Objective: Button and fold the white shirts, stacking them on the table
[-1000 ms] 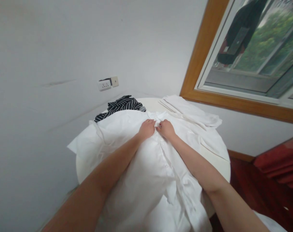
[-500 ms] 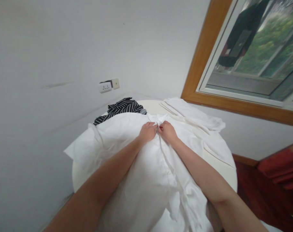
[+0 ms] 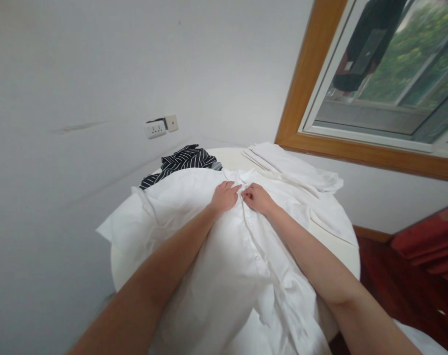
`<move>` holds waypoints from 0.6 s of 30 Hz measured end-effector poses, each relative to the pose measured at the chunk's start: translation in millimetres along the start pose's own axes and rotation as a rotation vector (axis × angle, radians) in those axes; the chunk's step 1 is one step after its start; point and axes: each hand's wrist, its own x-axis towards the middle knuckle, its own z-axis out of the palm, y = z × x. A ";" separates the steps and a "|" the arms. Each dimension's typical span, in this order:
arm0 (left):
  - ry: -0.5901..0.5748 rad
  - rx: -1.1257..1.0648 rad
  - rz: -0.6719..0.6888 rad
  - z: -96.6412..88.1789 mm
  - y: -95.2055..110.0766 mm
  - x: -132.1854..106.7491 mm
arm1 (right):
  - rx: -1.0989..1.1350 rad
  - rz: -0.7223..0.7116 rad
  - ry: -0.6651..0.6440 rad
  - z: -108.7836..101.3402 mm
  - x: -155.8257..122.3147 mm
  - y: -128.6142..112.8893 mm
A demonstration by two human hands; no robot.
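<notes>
A white button-up shirt [image 3: 224, 276] lies spread front up over a round table, its collar at the far end and its button placket running toward me. My left hand [image 3: 225, 196] rests flat on the cloth just left of the placket below the collar, fingers stretched and thumb pointing right. Close beside it, my right hand [image 3: 258, 198] has its fingers curled in a pinch on the placket edge. Whether a button sits between those fingertips is hidden. Lower down, a small button shows on the front.
Black-and-white striped cloth [image 3: 185, 161] lies at the table's back left. A folded white garment [image 3: 293, 167] is at the back right. The white round table [image 3: 344, 251] stands by a wall with a socket [image 3: 155, 129] and a wood-framed window [image 3: 295, 88].
My left hand has flattened and drawn slightly away from the placket, its thumb now stretched out. My right hand keeps its pinch near the same spot. The view has shifted slightly.
</notes>
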 end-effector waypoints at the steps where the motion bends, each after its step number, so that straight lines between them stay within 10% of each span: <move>1: 0.000 -0.003 -0.004 0.6 -0.5 0.1 | -0.011 0.003 -0.008 -0.6 -3.2 0.4; 18: -0.136 -0.078 -0.074 5.3 -3.3 5.4 | -0.171 0.004 -0.273 -18.7 -46.8 11.3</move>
